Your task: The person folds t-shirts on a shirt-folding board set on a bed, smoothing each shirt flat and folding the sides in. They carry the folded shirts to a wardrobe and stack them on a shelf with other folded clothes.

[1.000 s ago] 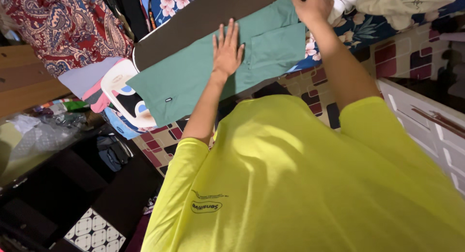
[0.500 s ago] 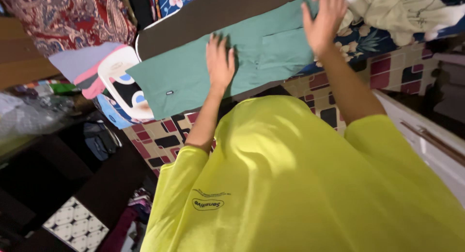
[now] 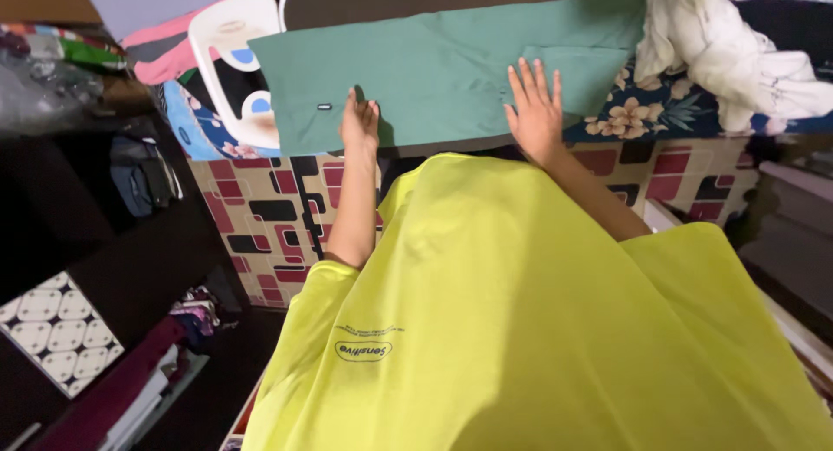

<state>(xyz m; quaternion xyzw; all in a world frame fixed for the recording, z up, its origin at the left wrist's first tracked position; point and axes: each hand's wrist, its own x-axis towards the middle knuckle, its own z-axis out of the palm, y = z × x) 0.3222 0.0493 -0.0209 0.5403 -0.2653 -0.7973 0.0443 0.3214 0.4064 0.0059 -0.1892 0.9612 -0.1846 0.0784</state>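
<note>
A green garment (image 3: 434,69) lies flat and stretched across a dark cloth (image 3: 416,4) on a bed. My left hand (image 3: 358,121) presses on its near edge toward the left, fingers together, next to a small button hole. My right hand (image 3: 535,108) lies flat on the garment farther right, fingers spread, over a folded part. Neither hand grips anything. My yellow shirt (image 3: 538,321) fills the lower part of the view.
A crumpled white cloth (image 3: 720,52) lies at the right end of the bed. A white and pink child's seat (image 3: 230,61) stands at the left. The mattress side (image 3: 269,217) has a red and black pattern. Dark shelves (image 3: 95,243) with clothes stand at the left.
Both hands have slid toward me along the green garment to its near edge. The view has swung, so the garment now lies level across the top.
</note>
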